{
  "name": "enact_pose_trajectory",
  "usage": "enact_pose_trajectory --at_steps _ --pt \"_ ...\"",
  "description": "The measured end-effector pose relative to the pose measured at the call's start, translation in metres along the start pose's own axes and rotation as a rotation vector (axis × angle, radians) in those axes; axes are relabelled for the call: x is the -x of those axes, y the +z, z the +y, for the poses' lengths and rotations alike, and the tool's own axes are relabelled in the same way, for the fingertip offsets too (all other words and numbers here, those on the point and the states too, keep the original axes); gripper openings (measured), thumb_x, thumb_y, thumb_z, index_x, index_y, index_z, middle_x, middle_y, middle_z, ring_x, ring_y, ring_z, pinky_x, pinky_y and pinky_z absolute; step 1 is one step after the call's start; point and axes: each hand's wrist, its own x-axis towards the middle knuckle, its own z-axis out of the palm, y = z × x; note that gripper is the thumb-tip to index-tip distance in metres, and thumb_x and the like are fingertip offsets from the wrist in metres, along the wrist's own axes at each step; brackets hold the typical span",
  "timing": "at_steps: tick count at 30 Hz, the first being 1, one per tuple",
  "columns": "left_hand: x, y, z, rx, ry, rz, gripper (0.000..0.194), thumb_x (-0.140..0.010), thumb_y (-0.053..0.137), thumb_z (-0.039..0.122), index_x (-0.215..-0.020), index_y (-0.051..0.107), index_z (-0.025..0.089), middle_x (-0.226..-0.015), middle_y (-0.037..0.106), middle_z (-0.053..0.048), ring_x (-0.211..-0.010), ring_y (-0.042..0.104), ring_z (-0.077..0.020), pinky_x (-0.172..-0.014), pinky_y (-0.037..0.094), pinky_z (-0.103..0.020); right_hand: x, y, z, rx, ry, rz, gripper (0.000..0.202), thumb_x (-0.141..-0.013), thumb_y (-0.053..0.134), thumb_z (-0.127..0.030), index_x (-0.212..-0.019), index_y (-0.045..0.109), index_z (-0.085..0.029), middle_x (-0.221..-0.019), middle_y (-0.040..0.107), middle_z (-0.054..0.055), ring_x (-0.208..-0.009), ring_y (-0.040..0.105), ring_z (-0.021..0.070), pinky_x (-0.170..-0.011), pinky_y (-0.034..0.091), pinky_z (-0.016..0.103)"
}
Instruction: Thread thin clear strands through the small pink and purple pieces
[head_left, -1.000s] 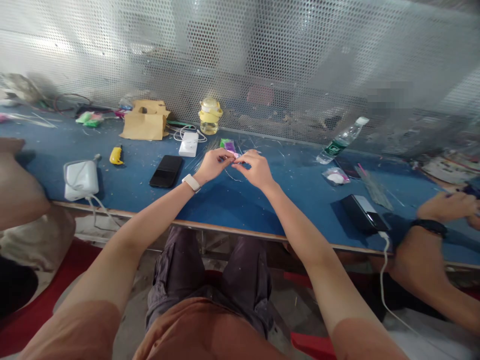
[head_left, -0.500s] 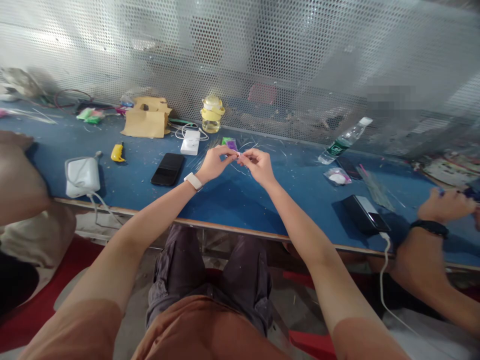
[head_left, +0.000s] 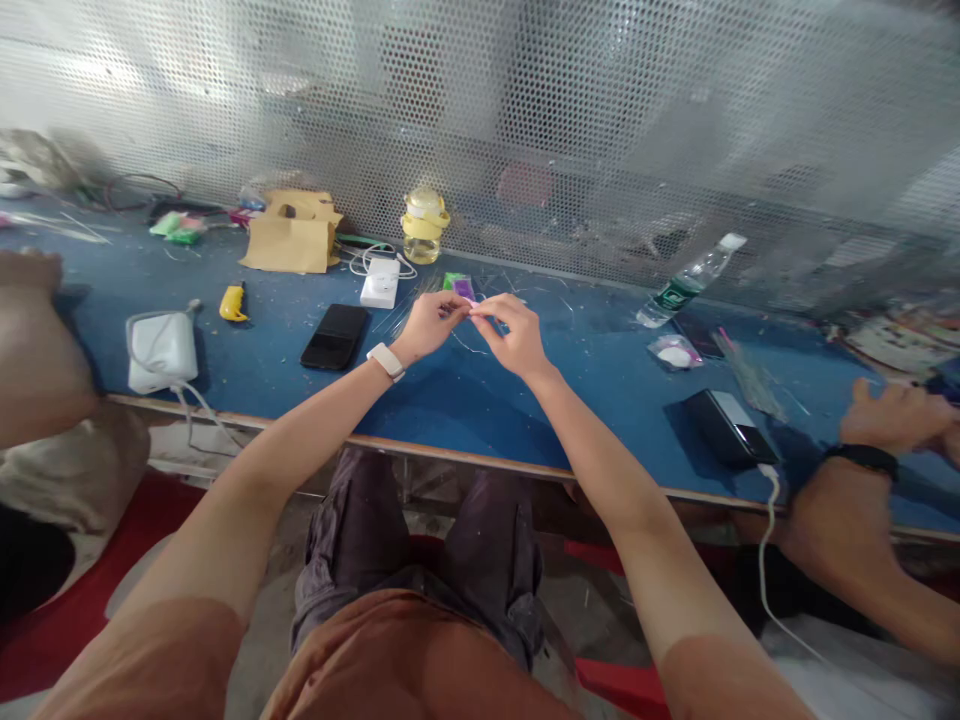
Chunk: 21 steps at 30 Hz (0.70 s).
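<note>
My left hand point(head_left: 430, 325) and my right hand point(head_left: 515, 332) meet fingertip to fingertip over the middle of the blue table point(head_left: 465, 410). Each is closed in a pinch. A tiny pale pinkish piece shows between the fingertips, too small to name. Just behind the fingers lie a purple packet point(head_left: 463, 288) and a green packet point(head_left: 451, 281). Thin clear strands point(head_left: 517, 290) are scattered around them. A pale band circles my left wrist.
Left of my hands are a black phone point(head_left: 335, 337), a white charger point(head_left: 381, 283), a yellow cutter point(head_left: 233, 303) and a white power bank point(head_left: 163, 351). A yellow-lidded bottle point(head_left: 424, 225) stands behind. Rightward are a water bottle point(head_left: 690, 280), a black box-shaped device point(head_left: 729, 429) and a co-worker's hand point(head_left: 896, 415).
My right hand's fingertips have shifted slightly left and up, closer against my left fingertips. The co-worker's hand at right has moved a little. The objects on the table stay put.
</note>
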Motion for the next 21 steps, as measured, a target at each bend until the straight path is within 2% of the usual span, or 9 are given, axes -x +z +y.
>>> enact_pose_trajectory --at_steps 2,5,9,12,17,21 --pt "-0.001 -0.001 -0.002 0.034 0.013 0.008 0.012 -0.105 0.08 0.027 -0.106 0.09 0.02 -0.109 0.091 -0.009 -0.099 0.082 -0.0219 -0.09 0.06 -0.035 0.0 0.002 0.0 -0.042 -0.011 0.025 0.042 -0.118 0.064 -0.063 -0.107 0.086 -0.03 -0.108 0.088 0.006 -0.098 0.08 0.0257 -0.092 0.064 0.046" --pt "-0.001 -0.002 -0.001 0.073 0.036 0.024 0.012 -0.105 0.08 0.028 -0.105 0.09 0.021 -0.108 0.09 -0.009 -0.1 0.082 -0.0219 -0.09 0.06 -0.035 -0.001 0.003 0.002 -0.135 0.068 0.073 0.043 -0.115 0.069 -0.067 -0.106 0.087 -0.028 -0.102 0.089 0.005 -0.085 0.077 0.0222 -0.087 0.063 0.044" --pt "0.0 -0.002 0.002 0.14 0.068 0.016 0.014 -0.108 0.08 0.032 -0.107 0.089 0.022 -0.11 0.089 -0.008 -0.101 0.082 -0.0215 -0.089 0.061 -0.034 -0.003 0.002 0.007 -0.329 0.185 0.082 0.046 -0.11 0.075 -0.074 -0.106 0.086 -0.029 -0.104 0.088 0.005 -0.095 0.081 0.023 -0.087 0.065 0.041" --pt "0.0 -0.002 0.003 0.149 0.117 0.011 0.015 -0.11 0.08 0.035 -0.108 0.089 0.022 -0.109 0.089 -0.008 -0.099 0.082 -0.0215 -0.089 0.062 -0.035 -0.005 0.003 0.009 -0.458 0.261 0.113 0.052 -0.101 0.081 -0.081 -0.104 0.081 -0.029 -0.103 0.085 0.004 -0.093 0.082 0.0223 -0.08 0.065 0.039" --pt "0.0 -0.006 0.006 -0.032 0.29 -0.023 0.012 -0.112 0.081 0.03 -0.105 0.089 0.026 -0.104 0.087 -0.006 -0.103 0.08 -0.024 -0.103 0.061 -0.043 -0.008 0.004 0.01 -0.578 0.354 0.101 0.059 -0.089 0.092 -0.082 -0.11 0.073 -0.03 -0.082 0.079 -0.001 -0.076 0.078 0.0193 -0.071 0.063 0.037" --pt "0.002 -0.005 0.008 -0.245 0.328 0.012 0.009 -0.108 0.086 0.022 -0.103 0.089 0.028 -0.114 0.086 -0.006 -0.109 0.076 -0.0261 -0.104 0.058 -0.046 -0.008 0.001 0.009 -0.568 0.408 0.103 0.065 -0.082 0.097 -0.082 -0.102 0.061 -0.031 -0.079 0.079 -0.003 -0.067 0.074 0.0182 -0.071 0.064 0.039"
